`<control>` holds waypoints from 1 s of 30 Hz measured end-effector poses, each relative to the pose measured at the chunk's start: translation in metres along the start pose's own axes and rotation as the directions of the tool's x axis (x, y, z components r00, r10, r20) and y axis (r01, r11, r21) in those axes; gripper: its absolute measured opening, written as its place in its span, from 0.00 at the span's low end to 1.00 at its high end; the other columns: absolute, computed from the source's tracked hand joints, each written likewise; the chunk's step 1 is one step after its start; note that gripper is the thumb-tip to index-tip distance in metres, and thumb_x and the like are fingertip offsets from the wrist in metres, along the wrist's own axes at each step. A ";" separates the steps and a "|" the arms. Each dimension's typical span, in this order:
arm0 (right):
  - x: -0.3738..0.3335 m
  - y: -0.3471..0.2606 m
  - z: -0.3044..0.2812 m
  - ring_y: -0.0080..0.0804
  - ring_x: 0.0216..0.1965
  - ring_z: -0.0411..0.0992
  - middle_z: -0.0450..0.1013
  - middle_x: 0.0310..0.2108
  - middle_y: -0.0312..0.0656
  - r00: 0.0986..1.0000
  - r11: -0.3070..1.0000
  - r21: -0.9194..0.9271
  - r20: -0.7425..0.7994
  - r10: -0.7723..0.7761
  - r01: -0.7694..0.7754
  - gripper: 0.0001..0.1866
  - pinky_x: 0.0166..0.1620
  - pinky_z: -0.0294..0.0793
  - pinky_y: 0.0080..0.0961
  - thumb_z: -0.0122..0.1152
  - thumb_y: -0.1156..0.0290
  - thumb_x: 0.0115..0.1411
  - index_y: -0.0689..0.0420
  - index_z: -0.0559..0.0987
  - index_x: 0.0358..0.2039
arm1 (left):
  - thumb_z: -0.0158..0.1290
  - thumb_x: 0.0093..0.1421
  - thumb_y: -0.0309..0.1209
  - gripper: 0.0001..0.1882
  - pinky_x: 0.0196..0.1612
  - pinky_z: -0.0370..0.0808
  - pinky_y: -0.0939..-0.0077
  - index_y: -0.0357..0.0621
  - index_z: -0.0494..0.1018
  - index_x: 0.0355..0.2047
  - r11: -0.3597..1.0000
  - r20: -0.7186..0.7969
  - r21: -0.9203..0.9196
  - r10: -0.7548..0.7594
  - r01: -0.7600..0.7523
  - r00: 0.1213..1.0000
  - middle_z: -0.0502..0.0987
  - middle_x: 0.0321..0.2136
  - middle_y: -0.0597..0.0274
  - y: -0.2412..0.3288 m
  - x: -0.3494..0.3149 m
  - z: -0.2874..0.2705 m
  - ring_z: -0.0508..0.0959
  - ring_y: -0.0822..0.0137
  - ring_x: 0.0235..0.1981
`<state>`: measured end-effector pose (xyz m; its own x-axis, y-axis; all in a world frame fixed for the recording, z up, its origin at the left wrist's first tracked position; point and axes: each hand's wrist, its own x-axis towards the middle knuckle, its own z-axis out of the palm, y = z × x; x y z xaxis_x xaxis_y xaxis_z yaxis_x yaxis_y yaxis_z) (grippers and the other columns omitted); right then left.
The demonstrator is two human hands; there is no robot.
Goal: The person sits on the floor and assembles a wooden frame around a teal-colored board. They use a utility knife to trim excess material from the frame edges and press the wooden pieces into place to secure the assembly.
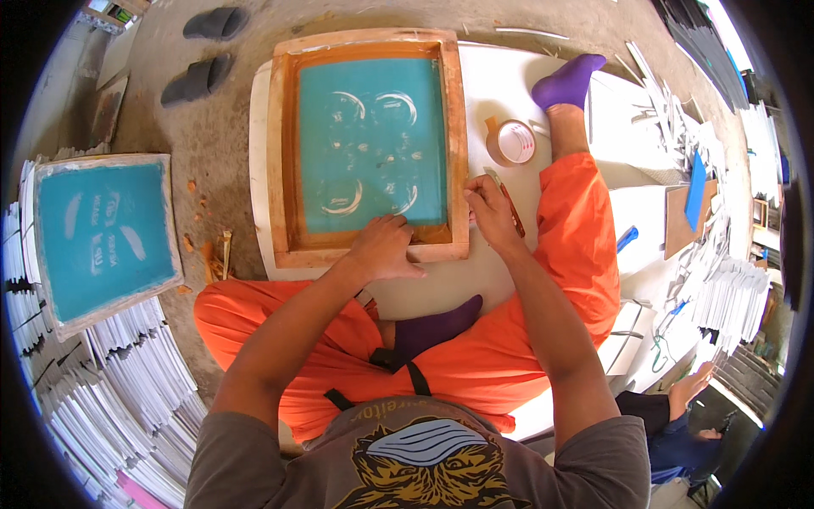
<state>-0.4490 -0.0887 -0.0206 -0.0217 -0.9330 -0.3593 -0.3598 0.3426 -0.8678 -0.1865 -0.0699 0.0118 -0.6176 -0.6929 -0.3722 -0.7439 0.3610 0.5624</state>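
Observation:
A wooden screen-printing frame (pixel 458 127) with teal mesh (pixel 373 136) lies in front of me, white curved marks on its surface. My left hand (pixel 386 246) rests over the frame's near bar, fingers spread, holding nothing. At the right bar, my right hand (pixel 489 210) has its fingers pinched together against the wood. What they hold, if anything, is too small to make out. A slim utility knife (pixel 514 212) with an orange-red handle runs along that hand's right side; whether it is held or lying there I cannot tell. Beyond it, a roll of brown tape (pixel 513 142) lies flat.
The frame lies on a white board (pixel 424 293) between my legs. A second teal screen (pixel 106 237) leans on stacked white sheets (pixel 136 382) at left. Dark slippers (pixel 199 79) lie on the floor. White strips (pixel 666 106) are scattered right; another person's hand (pixel 691 386) shows lower right.

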 end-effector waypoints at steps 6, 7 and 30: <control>0.004 0.004 0.009 0.40 0.33 0.74 0.72 0.31 0.47 0.996 0.994 -0.060 -0.004 -0.089 0.089 0.12 0.39 0.74 0.38 0.60 0.67 0.68 0.57 0.68 0.44 | 0.71 0.41 0.57 0.37 0.54 0.75 0.56 0.35 0.83 0.39 1.000 0.012 -0.012 0.020 -0.019 1.000 0.80 0.42 0.47 0.007 0.006 -0.003 0.79 0.48 0.49; 0.005 0.004 0.009 0.42 0.33 0.74 0.72 0.31 0.49 0.996 0.994 -0.065 0.001 -0.086 0.086 0.12 0.40 0.74 0.39 0.60 0.67 0.68 0.57 0.67 0.44 | 0.71 0.41 0.57 0.37 0.54 0.75 0.56 0.35 0.83 0.39 1.000 0.001 -0.010 0.018 -0.018 1.000 0.80 0.42 0.47 0.007 0.007 -0.001 0.79 0.48 0.49; -0.015 -0.082 -0.024 0.39 0.33 0.79 0.80 0.34 0.41 0.868 0.636 -0.606 0.436 -0.237 0.478 0.13 0.38 0.77 0.39 0.61 0.69 0.57 0.50 0.85 0.43 | 0.69 0.40 0.60 0.38 0.55 0.74 0.56 0.41 0.85 0.41 0.997 -0.100 -0.009 0.080 -0.081 0.992 0.81 0.45 0.53 0.002 0.015 0.015 0.78 0.49 0.51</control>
<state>-0.4417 -0.1057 0.0642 0.4730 -0.8431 -0.2558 -0.8046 -0.2951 -0.5153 -0.2005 -0.0702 -0.0036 -0.6465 -0.7207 -0.2501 -0.6889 0.4107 0.5973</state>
